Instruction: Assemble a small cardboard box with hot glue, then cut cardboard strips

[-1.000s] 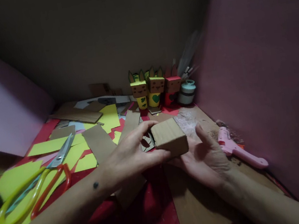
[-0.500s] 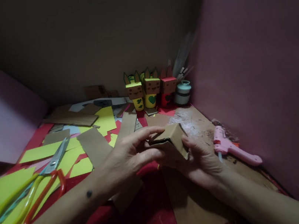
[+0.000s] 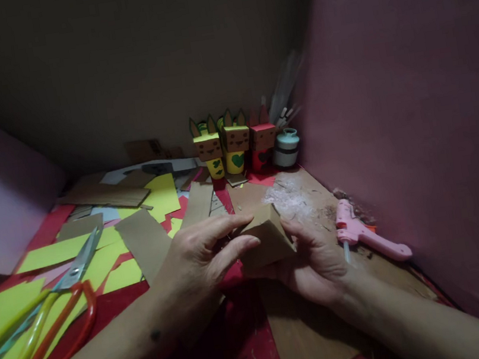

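A small folded cardboard box is held between both hands above the middle of the table. My left hand grips its left side, thumb and forefinger near its upper left edge. Around the right side and underneath wraps my right hand, thumb against the right face. The box is tilted, one corner pointing up, and its underside is hidden. To the right of my right hand lies a pink glue gun. Beside my left forearm rest large scissors with yellow and red handles, blades slightly apart.
Yellow paper scraps and cardboard strips cover the table's left side. Several small box-headed figures with pointed ears stand at the back, beside a pale green container. A cardboard sheet lies below my hands. Pink panels rise at both sides.
Both hands have turned the cardboard box, and the gap along its upper left edge no longer shows. The view has shifted a little, so the table things appear farther left.
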`<state>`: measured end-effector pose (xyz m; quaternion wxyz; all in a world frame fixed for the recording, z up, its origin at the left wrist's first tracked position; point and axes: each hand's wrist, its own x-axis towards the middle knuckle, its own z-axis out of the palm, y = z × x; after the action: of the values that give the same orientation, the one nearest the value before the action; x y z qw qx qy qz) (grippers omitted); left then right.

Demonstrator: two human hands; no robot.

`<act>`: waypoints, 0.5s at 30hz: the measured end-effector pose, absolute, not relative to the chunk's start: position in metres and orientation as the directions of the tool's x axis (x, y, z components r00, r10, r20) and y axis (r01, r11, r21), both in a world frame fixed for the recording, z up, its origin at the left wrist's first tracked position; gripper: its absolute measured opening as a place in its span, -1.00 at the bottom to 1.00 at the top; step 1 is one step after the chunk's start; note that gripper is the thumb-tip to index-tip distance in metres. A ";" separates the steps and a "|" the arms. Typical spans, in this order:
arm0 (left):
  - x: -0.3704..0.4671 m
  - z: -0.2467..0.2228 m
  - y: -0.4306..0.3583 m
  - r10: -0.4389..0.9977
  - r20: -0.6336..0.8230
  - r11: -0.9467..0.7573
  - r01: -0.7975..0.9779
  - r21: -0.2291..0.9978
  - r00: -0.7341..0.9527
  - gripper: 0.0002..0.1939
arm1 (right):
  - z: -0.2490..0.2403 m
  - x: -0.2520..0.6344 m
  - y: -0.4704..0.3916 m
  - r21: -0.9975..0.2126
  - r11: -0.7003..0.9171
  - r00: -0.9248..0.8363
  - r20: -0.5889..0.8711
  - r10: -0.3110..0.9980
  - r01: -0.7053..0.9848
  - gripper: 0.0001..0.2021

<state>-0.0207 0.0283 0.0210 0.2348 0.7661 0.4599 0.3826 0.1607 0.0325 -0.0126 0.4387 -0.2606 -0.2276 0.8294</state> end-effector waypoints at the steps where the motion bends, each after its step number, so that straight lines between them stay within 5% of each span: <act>1: -0.019 0.020 0.026 0.873 0.397 -0.488 0.547 0.681 0.284 -0.73 | -0.012 0.161 0.033 -0.599 -0.522 -0.484 -0.242 0.841 -0.608 -0.66; 4: -0.015 0.021 0.020 0.831 0.454 -0.552 0.582 0.597 0.322 -0.75 | -0.012 0.162 0.033 -0.558 -0.556 -0.497 -0.273 0.824 -0.616 -0.70; 9: -0.023 0.031 0.018 0.828 0.456 -0.561 0.513 0.650 0.327 -0.78 | -0.014 0.164 0.036 -0.473 -0.635 -0.584 -0.273 0.764 -0.611 -0.63; 13: -0.036 0.037 0.028 0.752 0.398 -0.640 0.437 0.632 0.526 -0.23 | -0.020 0.166 0.037 -0.426 -0.701 -0.674 -0.244 0.697 -0.571 -0.55; 15: -0.039 0.036 0.031 0.729 0.314 -0.637 0.436 0.636 0.608 -0.13 | -0.023 0.166 0.037 -0.422 -0.723 -0.701 -0.242 0.671 -0.546 -0.55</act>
<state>-0.0386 0.0309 0.0356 0.2577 0.8589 0.3390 0.2846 0.1656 0.0371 -0.0227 0.3350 -0.1926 -0.1614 0.9081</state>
